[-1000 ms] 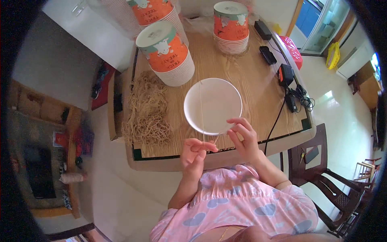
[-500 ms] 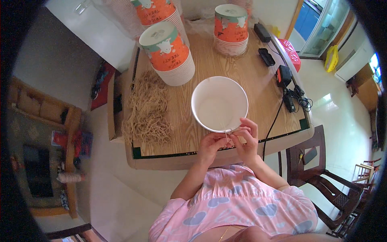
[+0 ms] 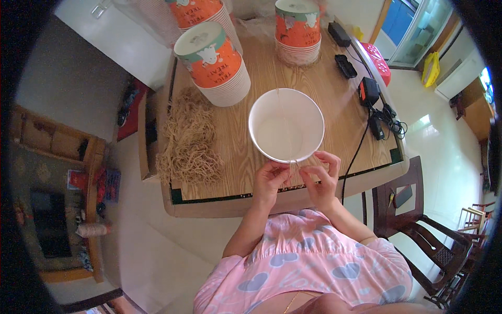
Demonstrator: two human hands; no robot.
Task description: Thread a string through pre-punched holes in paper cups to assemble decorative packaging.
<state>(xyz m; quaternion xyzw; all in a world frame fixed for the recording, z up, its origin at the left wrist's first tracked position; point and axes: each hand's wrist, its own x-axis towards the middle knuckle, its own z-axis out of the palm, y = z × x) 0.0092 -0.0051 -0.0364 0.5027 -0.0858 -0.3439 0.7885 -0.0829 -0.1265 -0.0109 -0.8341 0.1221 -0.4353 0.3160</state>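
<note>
A white paper bucket (image 3: 309, 124) stands at the table's near side, its open mouth facing me. Across that mouth runs a thin pale string (image 3: 283, 112), from the far rim to the near rim. At the near rim my left hand (image 3: 267, 183) is closed, thumb and forefinger pinching the string's end. Close beside it my right hand (image 3: 323, 183) pinches the string too, its fingertips just below the rim. Left of the bucket lies a loose heap of tan strings (image 3: 189, 144).
Nested orange-and-white printed buckets stand in a near stack (image 3: 222, 78), with another stack (image 3: 298, 36) farther back. Along the table's right side lie a black adapter (image 3: 368, 91), cables and a black tray (image 3: 345, 67). A dark wooden chair (image 3: 400, 196) stands at the right.
My fingers have drawn slightly apart at the near rim, the left going a little left. The string's line across the bucket's mouth shows more plainly. The whole view has shifted slightly.
</note>
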